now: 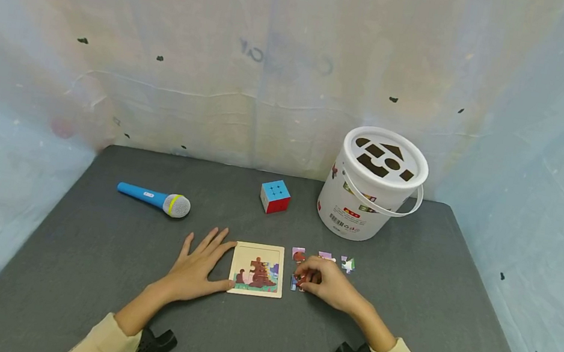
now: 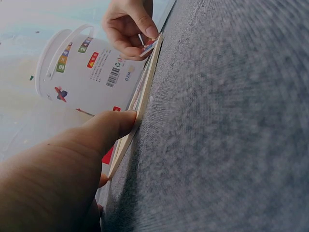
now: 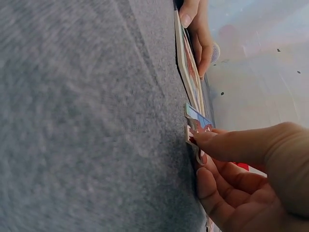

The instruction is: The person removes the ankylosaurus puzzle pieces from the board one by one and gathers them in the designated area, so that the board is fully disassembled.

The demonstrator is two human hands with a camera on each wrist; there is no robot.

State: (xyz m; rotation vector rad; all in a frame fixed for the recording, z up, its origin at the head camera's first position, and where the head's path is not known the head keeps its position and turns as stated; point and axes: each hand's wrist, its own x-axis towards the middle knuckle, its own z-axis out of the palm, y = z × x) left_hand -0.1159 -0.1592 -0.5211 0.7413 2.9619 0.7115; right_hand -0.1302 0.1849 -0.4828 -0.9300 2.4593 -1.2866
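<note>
A square wooden jigsaw tray (image 1: 261, 246) lies on the table, partly filled with brown, green and purple pieces. My left hand (image 1: 199, 270) is spread beside it; in the left wrist view the thumb (image 2: 123, 121) presses on its edge. To the tray's right, my right hand (image 1: 329, 281) pinches a puzzle piece (image 3: 198, 126) between thumb and fingers, tilted up a little. Part of that piece is hidden by the fingers. Other loose pieces lie near this hand: a pink and brown piece (image 1: 298, 253), a pink piece (image 1: 325, 255) partly covered, and a green and white piece (image 1: 348, 264).
Behind the loose pieces stands a white lidded bucket (image 1: 350, 210) with shape cut-outs and a handle. A blue and red puzzle cube (image 1: 276, 197) sits behind the tray. A blue toy microphone (image 1: 153, 198) lies at the left on the grey table (image 1: 246, 341). Plastic sheeting hangs around.
</note>
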